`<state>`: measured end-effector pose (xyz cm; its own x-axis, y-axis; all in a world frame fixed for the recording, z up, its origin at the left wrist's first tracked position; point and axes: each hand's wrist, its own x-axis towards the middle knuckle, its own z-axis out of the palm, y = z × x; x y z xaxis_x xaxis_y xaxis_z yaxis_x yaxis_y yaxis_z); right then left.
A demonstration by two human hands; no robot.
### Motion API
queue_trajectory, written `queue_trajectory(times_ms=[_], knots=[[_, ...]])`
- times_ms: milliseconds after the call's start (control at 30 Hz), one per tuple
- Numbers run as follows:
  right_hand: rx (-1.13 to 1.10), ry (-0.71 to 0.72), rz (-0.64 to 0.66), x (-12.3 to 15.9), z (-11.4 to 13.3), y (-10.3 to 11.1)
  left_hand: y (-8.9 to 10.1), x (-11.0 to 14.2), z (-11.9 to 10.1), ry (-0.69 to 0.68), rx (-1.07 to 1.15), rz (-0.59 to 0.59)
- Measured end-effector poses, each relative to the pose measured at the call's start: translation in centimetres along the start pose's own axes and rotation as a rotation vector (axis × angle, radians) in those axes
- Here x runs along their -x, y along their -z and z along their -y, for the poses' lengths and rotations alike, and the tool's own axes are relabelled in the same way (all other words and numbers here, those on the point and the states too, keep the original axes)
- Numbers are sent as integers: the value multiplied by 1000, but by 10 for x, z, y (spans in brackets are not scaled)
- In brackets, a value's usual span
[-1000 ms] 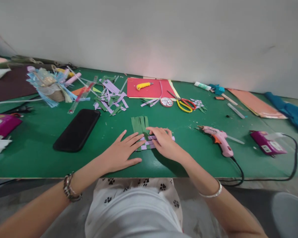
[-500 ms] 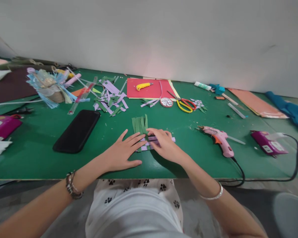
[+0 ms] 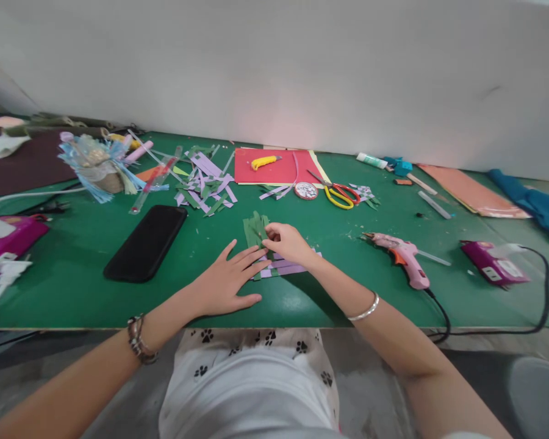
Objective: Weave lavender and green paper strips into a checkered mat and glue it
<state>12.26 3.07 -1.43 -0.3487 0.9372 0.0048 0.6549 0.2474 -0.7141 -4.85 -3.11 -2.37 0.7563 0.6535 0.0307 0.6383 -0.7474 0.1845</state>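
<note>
Green paper strips (image 3: 251, 230) run away from me in front of my hands, crossed at their near end by lilac paper strips (image 3: 289, 267). My left hand (image 3: 224, 281) lies flat on the table, fingers spread, its fingertips pressing on the left side of the crossed strips. Just right of those fingertips, my right hand (image 3: 289, 242) is closed in a pinch at a green strip's edge, with thumb and index finger together. The wrist and palm of my right hand cover part of the lilac strips.
A black phone (image 3: 146, 244) lies left. Behind are loose paper strips (image 3: 205, 183), a yellow cutter (image 3: 264, 162) on red paper (image 3: 274, 175), a small round container (image 3: 306, 191) and scissors (image 3: 338, 195). A pink glue gun (image 3: 405, 256) with its cord lies right.
My right hand has moved left and away from me, from the lilac strips onto the green ones, and now pinches. The green strips' far ends are bent. My left hand stays in place.
</note>
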Motion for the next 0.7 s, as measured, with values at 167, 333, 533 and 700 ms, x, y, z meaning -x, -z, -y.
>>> queue_trajectory(times_ms=[167,333,533,700], knots=[[60,13,-75,-3,-9,8,1,0,0,2,3,28],[118,35,-99,-5,-15,10,1,1,-1,-7,-1,31],[126,76,-115,-7,-13,10,1,0,0,-55,1,37],[128,94,-124,-6,-14,9,3,-2,1,-111,-4,107]])
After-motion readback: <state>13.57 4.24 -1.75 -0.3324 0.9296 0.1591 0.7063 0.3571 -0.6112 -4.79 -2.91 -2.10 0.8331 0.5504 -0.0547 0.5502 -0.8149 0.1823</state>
